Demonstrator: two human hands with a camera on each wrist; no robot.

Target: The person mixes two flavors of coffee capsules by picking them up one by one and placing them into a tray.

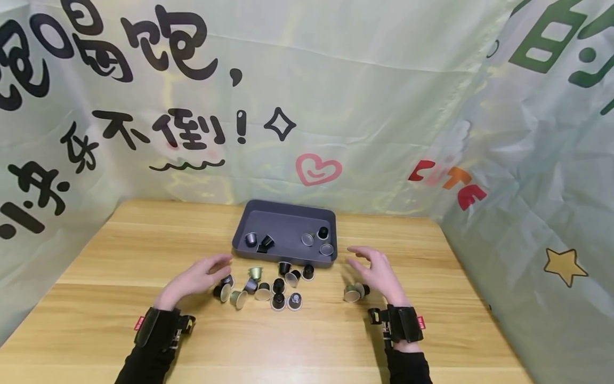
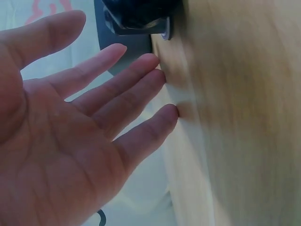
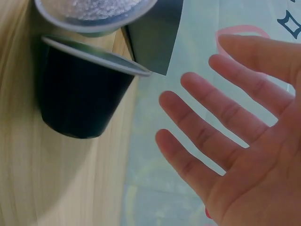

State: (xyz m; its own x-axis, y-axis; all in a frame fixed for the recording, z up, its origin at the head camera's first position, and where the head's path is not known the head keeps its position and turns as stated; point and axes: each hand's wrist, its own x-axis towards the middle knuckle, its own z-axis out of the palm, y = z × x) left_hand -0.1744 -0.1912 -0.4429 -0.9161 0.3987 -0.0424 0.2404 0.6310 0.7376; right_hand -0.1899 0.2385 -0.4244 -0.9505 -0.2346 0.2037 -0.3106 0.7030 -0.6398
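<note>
Coffee capsules in black, green and blue-grey lie loosely on the table in front of a dark grey tray [image 1: 283,218]. My left hand [image 1: 203,274] reaches in at the left of this group, nearest a blue-grey capsule [image 1: 228,280] and a black capsule [image 1: 221,292]. In the left wrist view that hand [image 2: 70,132] has its fingers spread and its palm bare. My right hand [image 1: 379,273] hovers just above a green capsule [image 1: 352,293] and a dark capsule [image 3: 84,89]. The right wrist view shows this hand's fingers [image 3: 197,136] extended, holding nothing.
Several capsules sit inside the tray: a blue-grey one [image 1: 250,239] and black ones at the left, a black one [image 1: 323,233] and pale-lidded ones at the right. A printed cloth [image 1: 374,133] hangs behind and beside the wooden table [image 1: 288,352].
</note>
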